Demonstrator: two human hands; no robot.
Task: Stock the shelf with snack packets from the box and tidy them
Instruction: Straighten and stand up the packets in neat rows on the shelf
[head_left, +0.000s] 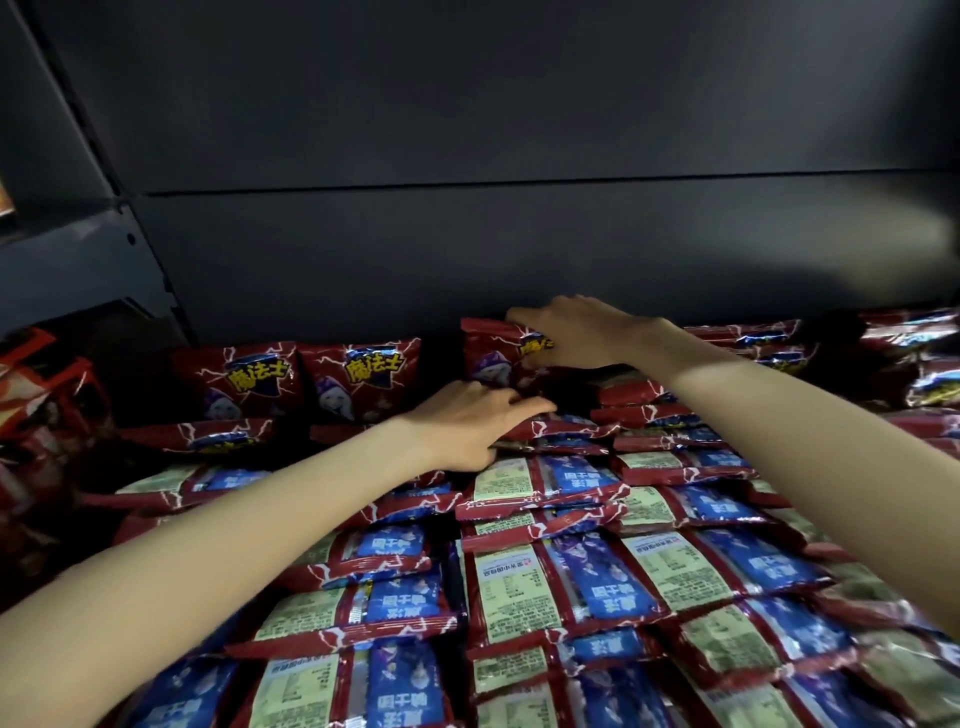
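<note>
Both arms are reaching in over the stock toward the far side of the shelf. Right hand (576, 332) is grasping the top edge of an upright red packet (491, 358) at the far centre, fingers curling over its rim, thumb side on the front face. That packet is standing against the dark back panel (467, 130), face toward the camera.

Left hand (467, 423) is lying palm down just near of it, fingers extending right onto the top of a flat stack of red packets (561, 428); thumb is tucking under at the near side. Cannot tell whether it is pinching a packet or only pressing on it.

Two more upright packets (296, 379) are standing to the left of the gripped one, side by side, faces forward.

Near and centre, rows of flat packets (519, 587) are lying back side up, overlapping like shingles, blue and pale-green panels showing. More red packets (769, 343) are stacking at far right behind the right forearm. A looser jumble of red and orange packs (36, 395) is sitting at far left.
</note>
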